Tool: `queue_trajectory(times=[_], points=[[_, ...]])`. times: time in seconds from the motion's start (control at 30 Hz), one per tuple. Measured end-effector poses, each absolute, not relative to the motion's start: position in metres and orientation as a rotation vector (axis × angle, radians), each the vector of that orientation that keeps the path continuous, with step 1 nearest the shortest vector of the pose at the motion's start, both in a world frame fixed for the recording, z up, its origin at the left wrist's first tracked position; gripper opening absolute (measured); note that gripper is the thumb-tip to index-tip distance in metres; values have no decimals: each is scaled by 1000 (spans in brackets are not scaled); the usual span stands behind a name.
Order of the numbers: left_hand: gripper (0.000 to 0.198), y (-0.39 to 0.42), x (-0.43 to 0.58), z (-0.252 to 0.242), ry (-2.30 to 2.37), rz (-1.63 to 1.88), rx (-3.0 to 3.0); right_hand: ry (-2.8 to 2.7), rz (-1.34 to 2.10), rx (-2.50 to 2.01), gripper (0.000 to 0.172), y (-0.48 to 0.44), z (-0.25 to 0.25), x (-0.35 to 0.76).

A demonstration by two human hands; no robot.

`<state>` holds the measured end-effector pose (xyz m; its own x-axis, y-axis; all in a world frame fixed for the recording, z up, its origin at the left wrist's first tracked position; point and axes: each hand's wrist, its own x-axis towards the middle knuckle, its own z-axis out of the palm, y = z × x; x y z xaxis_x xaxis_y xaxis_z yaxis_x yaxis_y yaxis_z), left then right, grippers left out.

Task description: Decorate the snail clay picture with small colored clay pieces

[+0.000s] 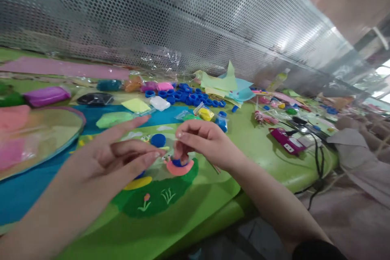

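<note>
My left hand [122, 156] hovers over a green craft picture, index finger stretched out, thumb and middle finger pinched together. Whatever lies between those fingertips is too small to name. To its right, my right hand [202, 140] has its thumb and index finger pinched and its other fingers curled; any thing in them is hidden. Under the right hand lies a salmon-pink clay snail [180, 168] with a blue cap as its shell. A blue cap [158, 140] sits on another snail behind. A yellow clay body [138, 183] is partly covered by my left hand.
Several blue bottle caps [191, 98] lie piled at the back. Bagged clay includes a purple pack [47, 96] and a yellow pack [205, 113]. A round tray [68, 126] stands left. On the right are a magenta box [287, 141], cables and a seated person's clothing [353, 211]. Perforated metal [183, 20] rises behind.
</note>
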<state>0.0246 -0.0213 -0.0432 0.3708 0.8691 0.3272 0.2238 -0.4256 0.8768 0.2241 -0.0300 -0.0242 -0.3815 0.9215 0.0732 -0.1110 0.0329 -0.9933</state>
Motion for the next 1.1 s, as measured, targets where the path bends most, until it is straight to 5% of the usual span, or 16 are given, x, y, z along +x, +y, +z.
queue_trajectory(times=[0.5,0.7,1.1], points=[[62,-28,33,-42,883,891,1268,-1078,1782,-846,4,-30,-23,228],[76,-29,32,-40,942,890,1318,-1063,1769,-785,15,-30,-23,231],[30,-34,30,-29,1076,832,1486,-818,1952,-915,24,-29,-19,226]])
